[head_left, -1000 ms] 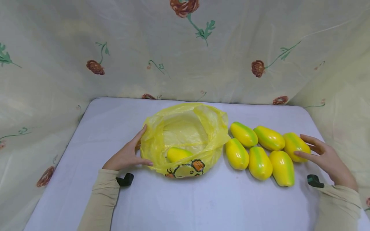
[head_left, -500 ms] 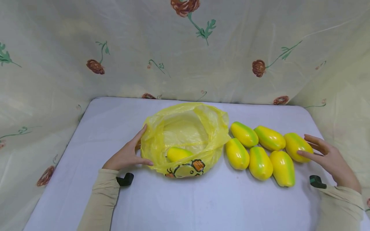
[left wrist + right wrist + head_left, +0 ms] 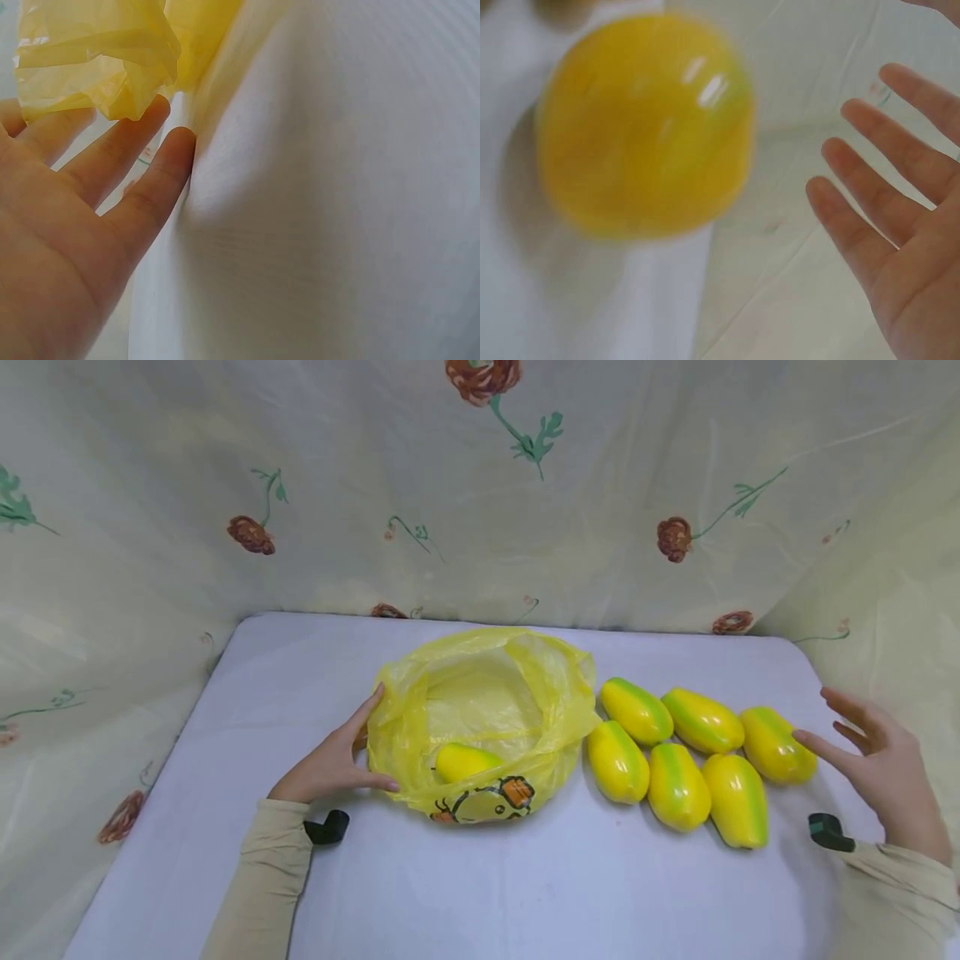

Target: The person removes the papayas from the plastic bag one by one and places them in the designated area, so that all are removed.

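Note:
A crinkled yellow plastic bag [image 3: 562, 693] with a cartoon print stands with its mouth wide in the middle of the table. One papaya [image 3: 467, 763], yellow and green, lies inside it. My left hand [image 3: 333, 762] rests along the bag's left side, thumb and fingers spread; in the left wrist view straight fingers [image 3: 120, 161] touch the yellow film. On the right, several glossy papayas sit in two rows. Beside the rightmost papaya [image 3: 778, 746], my right hand [image 3: 885, 764] hovers with spread fingers, holding nothing. The right wrist view shows a gap between that papaya [image 3: 649, 127] and the fingers.
The table [image 3: 420, 893] has a white cloth cover. A floral curtain [image 3: 337, 460] hangs behind it and at both sides. The near papayas [image 3: 678, 787] lie close together, and the leftmost ones sit right by the bag.
My right hand has let go of the rightmost papaya and drawn away to the right, its fingers spreading. The left hand and the bag have stayed in place.

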### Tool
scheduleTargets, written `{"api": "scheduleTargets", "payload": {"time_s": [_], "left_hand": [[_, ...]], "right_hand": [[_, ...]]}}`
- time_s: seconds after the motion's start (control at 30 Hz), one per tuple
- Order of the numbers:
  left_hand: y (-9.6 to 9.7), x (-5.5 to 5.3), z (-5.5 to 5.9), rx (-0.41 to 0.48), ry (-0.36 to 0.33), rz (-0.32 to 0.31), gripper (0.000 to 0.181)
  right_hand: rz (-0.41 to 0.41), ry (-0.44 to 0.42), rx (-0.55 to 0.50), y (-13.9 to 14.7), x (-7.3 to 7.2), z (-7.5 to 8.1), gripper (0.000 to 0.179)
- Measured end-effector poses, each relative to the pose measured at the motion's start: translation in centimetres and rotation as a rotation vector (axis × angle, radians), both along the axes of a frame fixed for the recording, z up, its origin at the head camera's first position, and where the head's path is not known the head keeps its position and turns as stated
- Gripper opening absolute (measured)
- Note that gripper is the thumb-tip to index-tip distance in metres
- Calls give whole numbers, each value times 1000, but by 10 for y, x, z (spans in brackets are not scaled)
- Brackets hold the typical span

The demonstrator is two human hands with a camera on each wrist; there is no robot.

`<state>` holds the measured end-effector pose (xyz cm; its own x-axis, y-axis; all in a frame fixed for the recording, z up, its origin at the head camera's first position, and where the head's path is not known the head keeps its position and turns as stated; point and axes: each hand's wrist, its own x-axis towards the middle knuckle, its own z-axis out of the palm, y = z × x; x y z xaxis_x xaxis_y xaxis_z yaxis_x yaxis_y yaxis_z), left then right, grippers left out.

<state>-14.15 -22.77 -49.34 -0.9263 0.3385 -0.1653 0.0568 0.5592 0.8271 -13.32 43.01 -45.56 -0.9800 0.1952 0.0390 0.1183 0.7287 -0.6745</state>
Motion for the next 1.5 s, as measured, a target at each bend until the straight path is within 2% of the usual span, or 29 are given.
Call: {"api": "scheduleTargets", "payload": {"time_s": [0.1,0.23,0.3,0.37,0.5,0.6,0.8,1.0,1.3,1.5], "left_hand": [[1,0,-1,3,0,-6,138],[2,1,-3,10,-1,-11,138],[3,1,-3,17,-2,-12,138],[3,2,-4,21,-1,-9,138],[3,2,-3,25,-2,-4,139],[2,2,-2,26,0,-3,139],[1,1,0,20,3,-2,138],[1,1,1,10,14,-5,138],[0,0,-1,13,14,-8,138],[1,0,-1,58,4,-27,137]], "right_hand": [[21,70,-24,-13,2,14,73],[162,172,-85,-35,-1,29,70],[244,190,-102,-48,-4,34,69],[304,166,-98,-60,-7,38,68],[372,70,-43,-85,-15,46,68],[424,42,-15,-105,-20,52,69],[546,71,-4,-144,-28,66,66],[715,117,50,-179,-39,79,61],[935,32,109,-228,-51,95,60],[1048,22,148,-260,-58,98,57]]}}
